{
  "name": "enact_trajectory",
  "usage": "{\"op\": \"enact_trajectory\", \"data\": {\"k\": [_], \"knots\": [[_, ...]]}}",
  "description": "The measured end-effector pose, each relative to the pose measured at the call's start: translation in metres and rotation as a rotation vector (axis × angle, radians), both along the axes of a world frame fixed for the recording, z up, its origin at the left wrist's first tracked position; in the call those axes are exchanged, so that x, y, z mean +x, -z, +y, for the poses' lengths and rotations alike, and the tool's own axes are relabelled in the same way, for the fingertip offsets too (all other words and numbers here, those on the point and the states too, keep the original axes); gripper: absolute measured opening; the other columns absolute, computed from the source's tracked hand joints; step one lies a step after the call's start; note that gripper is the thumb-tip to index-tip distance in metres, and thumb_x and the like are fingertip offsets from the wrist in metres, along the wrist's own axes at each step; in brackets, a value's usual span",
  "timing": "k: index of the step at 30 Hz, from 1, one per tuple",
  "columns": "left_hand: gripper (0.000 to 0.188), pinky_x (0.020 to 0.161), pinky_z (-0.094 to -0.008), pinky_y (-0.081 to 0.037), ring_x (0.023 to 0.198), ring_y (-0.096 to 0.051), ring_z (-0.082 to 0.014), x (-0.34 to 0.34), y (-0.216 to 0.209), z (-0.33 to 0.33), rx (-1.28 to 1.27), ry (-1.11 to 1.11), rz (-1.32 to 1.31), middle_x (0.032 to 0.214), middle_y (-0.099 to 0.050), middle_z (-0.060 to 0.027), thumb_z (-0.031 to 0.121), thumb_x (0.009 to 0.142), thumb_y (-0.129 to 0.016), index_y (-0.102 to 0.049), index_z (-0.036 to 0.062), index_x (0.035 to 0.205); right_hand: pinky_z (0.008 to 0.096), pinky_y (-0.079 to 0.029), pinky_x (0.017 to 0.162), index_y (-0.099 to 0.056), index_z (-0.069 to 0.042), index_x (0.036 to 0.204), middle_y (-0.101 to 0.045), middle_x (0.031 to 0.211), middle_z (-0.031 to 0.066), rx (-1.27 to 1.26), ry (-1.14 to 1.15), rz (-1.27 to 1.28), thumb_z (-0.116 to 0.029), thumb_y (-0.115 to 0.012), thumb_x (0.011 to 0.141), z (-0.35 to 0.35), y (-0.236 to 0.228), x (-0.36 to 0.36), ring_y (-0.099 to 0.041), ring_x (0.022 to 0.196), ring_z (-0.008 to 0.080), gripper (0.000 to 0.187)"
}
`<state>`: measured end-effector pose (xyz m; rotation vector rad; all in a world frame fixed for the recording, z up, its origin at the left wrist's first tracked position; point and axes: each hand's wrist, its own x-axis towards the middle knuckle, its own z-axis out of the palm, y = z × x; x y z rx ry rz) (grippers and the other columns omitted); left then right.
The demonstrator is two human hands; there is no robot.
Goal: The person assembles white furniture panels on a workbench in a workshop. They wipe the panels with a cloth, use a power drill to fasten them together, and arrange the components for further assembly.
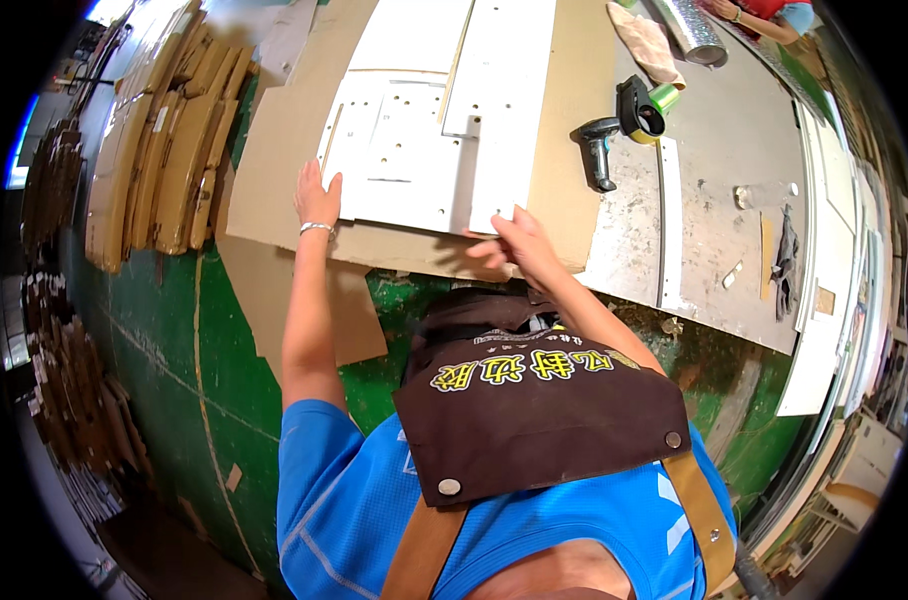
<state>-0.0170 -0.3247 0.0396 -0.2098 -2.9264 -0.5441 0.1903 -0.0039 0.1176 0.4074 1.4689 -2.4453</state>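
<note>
Two hands on stacked white panels (414, 150), long axis running away, left hand (317, 196) flat, right hand (509, 243) pinching near edge.

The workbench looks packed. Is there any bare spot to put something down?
Bare metal table lies right of the cordless drill, with only small scraps on it. Bare cardboard lies left of the white panels. The near edge is crowded: left hand and right hand touch the panels.

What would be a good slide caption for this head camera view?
Both hands, left hand and right hand, press on stacked white drilled panels over cardboard, a power drill lying nearby.
</note>
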Motion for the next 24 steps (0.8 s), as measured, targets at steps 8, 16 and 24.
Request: {"op": "enact_trajectory", "data": {"k": [8, 16, 24], "knots": [[0.06, 0.104, -0.0424, -0.035, 0.122, -0.046, -0.0381, -0.031, -0.002, -0.019, 0.22, 0.083, -0.271, 0.133, -0.047, -0.0243, 0.032, 0.092, -0.054, -0.038, -0.0017, 0.138, 0.0317, -0.052, 0.061, -0.042, 0.003, 0.132, -0.067, 0.092, 0.0178, 0.755, -0.303, -0.156, -0.03, -0.057, 0.09, -0.056, -0.005, -0.058, -0.067, 0.071, 0.0201, 0.055], [0.054, 0.102, -0.0371, -0.041, 0.121, -0.049, -0.0277, -0.068, 0.024, -0.037, 0.755, 0.104, -0.61, 0.139, -0.043, -0.0208, 0.027, 0.099, -0.045, -0.032, -0.0033, 0.141, 0.0509, -0.04, 0.093, -0.056, 0.0, 0.115, -0.054, 0.109, 0.0202, 1.445, -0.041, 0.456, -0.024, -0.06, 0.078, -0.088, 0.048, -0.089, -0.046, 0.113, 0.0363, 0.044], [0.051, 0.102, -0.0348, -0.038, 0.12, -0.048, -0.0287, -0.091, 0.021, -0.024, 0.668, 0.256, -0.518, 0.14, -0.041, -0.0226, 0.024, 0.1, -0.042, -0.033, -0.0094, 0.138, 0.0508, -0.032, 0.102, -0.045, -0.009, 0.132, -0.03, 0.147, 0.0188, 1.786, -0.06, 0.479, -0.023, -0.058, 0.081, -0.098, 0.068, -0.087, -0.032, 0.134, 0.0324, 0.055]]}}
